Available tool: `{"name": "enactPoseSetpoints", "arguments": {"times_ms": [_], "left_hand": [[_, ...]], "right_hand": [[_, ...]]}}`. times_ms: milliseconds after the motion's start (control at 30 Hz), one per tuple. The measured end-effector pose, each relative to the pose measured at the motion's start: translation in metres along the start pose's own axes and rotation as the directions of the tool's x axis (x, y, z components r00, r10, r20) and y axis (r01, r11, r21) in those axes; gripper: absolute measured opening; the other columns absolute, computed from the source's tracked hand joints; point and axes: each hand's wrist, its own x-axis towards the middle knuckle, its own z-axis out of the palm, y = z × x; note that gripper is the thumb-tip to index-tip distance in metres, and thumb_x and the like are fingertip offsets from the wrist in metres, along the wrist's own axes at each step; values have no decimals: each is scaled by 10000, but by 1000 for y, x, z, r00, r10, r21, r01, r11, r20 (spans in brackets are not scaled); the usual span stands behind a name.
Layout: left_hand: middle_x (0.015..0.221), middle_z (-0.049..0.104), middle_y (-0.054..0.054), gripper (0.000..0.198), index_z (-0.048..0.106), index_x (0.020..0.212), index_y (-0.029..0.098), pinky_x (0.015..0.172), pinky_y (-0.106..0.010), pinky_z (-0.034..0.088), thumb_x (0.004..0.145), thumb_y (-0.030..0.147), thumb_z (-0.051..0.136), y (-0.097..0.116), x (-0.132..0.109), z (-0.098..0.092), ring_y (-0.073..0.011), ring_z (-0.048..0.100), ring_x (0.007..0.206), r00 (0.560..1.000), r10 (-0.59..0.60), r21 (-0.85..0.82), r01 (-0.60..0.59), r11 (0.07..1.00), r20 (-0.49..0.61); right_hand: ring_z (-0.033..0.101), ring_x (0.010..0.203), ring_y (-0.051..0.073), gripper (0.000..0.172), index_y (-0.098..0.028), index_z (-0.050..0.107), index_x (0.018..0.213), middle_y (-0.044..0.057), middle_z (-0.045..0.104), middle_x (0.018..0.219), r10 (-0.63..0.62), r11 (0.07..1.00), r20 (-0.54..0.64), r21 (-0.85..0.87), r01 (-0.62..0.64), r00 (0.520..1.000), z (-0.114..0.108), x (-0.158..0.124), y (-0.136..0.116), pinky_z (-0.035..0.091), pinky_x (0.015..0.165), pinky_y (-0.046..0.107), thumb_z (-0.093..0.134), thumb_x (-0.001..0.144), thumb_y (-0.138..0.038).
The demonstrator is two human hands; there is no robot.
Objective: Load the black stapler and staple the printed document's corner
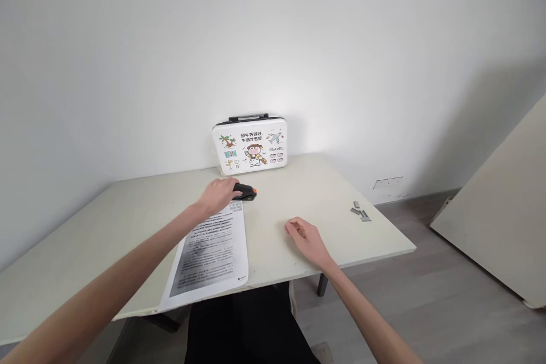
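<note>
My left hand (216, 195) is closed around a black stapler (244, 191) with an orange tip, at the top edge of a printed sheet of paper (213, 250). The hand hides part of the stapler and the paper's upper end. To the right of the sheet, my right hand (303, 237) rests on the table with its fingers loosely curled in. Nothing shows inside it. Several grey staple strips (355, 211) lie loose farther right, apart from both hands.
A white case (251, 147) with cartoon prints and a black handle stands upright at the table's back, against the wall. The pale table (294, 193) ends at a slanting right edge. A white panel (499, 210) stands on the floor at the right.
</note>
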Motion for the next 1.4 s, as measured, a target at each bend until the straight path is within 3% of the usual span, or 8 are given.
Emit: {"name": "enactPoseSetpoints", "arguments": {"times_ms": [200,333,467,600,733,967,1200,1400], "left_hand": [[1152,743,-84,341,605,1260,254,838,-379,515,1060,491,463,78,-33,18,-290,728,972,991,127,-214,-134,968,-43],[1136,740,-76,325,578,1246,268,825,-391,536,1076,504,431,120,-55,47,-278,729,966,974,188,-413,-225,882,-130],[1134,739,-75,293,565,1225,261,839,-406,544,1078,487,452,142,-63,70,-271,727,957,974,152,-504,-218,836,-168],[1146,737,-65,328,561,1273,267,851,-397,559,1035,492,549,143,-64,79,-259,725,956,992,73,-614,-124,780,-107],[1170,717,-57,547,473,1417,265,908,-391,567,951,460,683,135,-69,83,-244,709,997,999,-13,-725,-27,688,-50],[1067,707,-32,179,660,1005,234,891,-378,541,917,378,721,122,-77,84,-250,689,1012,996,-1,-675,-58,736,-87],[998,721,-21,215,643,868,221,795,-346,516,928,413,716,120,-73,80,-226,700,907,999,4,-656,-30,754,-41],[985,725,-20,234,644,880,226,786,-340,506,943,444,700,118,-73,78,-225,696,907,999,25,-635,-38,771,-30]], "right_hand": [[680,1148,276,485,-228,622,1171,143,730,1243,140,988,-283,109,-114,949,-3,2,2,534,970,395,434,1016,-648],[678,1162,260,524,-238,620,1177,129,734,1242,91,992,-270,107,-64,958,-4,0,-2,529,993,393,347,1041,-664],[693,1116,253,517,-242,635,1133,112,755,1171,108,984,-257,167,-66,960,-4,-2,-2,514,1020,402,332,1048,-651],[698,1070,260,482,-247,625,1107,104,770,1115,133,976,-280,201,-77,951,-5,-2,6,511,1010,424,353,1038,-639],[693,1119,270,359,-263,612,1096,90,782,1120,120,974,-303,222,-52,945,-4,0,13,494,1020,438,435,1020,-565],[712,1088,273,344,-255,626,1082,96,788,1090,72,981,-307,192,-13,949,-5,1,15,503,1015,460,425,1029,-529],[712,1076,269,370,-239,634,1114,111,778,1103,8,988,-303,150,39,953,-8,0,15,504,1029,469,454,1023,-549],[706,1082,269,442,-240,621,1133,112,781,1108,61,990,-298,140,-19,953,-6,0,12,499,1021,452,411,1026,-614]]}}
